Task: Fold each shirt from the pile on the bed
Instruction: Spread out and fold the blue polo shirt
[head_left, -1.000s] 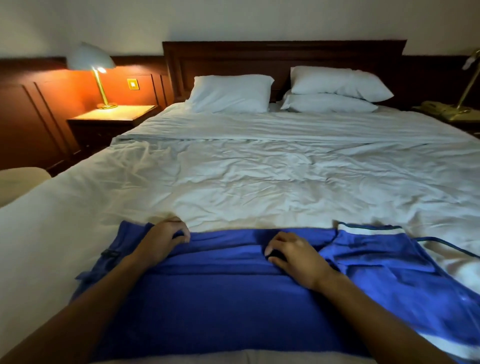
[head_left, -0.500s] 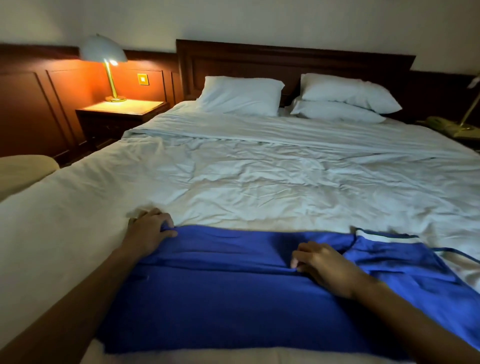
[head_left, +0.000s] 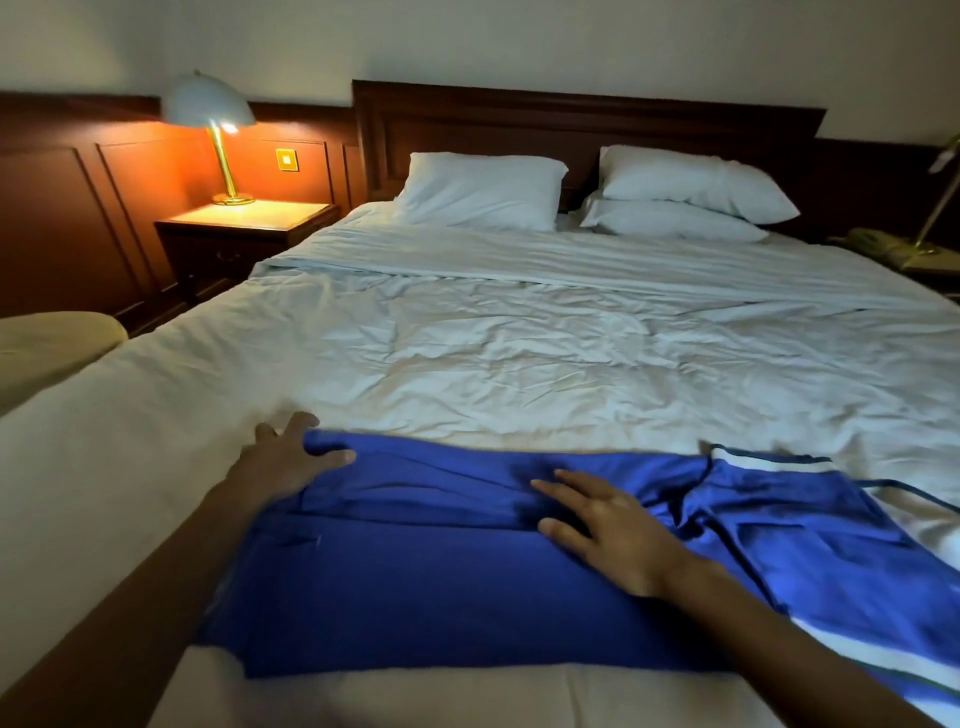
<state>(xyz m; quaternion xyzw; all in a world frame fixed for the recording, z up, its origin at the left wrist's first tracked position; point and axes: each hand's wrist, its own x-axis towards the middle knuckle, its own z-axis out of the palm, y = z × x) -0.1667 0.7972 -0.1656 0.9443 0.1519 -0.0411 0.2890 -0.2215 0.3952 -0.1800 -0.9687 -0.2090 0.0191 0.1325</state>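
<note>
Shirt (head_left: 441, 587) is lying across the near edge of the bed (head_left: 519, 353); left hand (head_left: 283, 460) and right hand (head_left: 608, 525) are resting flat on it, gripping nothing. Risk: sideways pressure dragging the cloth, rumpling the fold.

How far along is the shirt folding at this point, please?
Done: the blue shirt has its far edge folded over. In hand: the left hand and right hand lie flat on it. Left: its striped sleeve lies spread rightward. No pile is in view.
</note>
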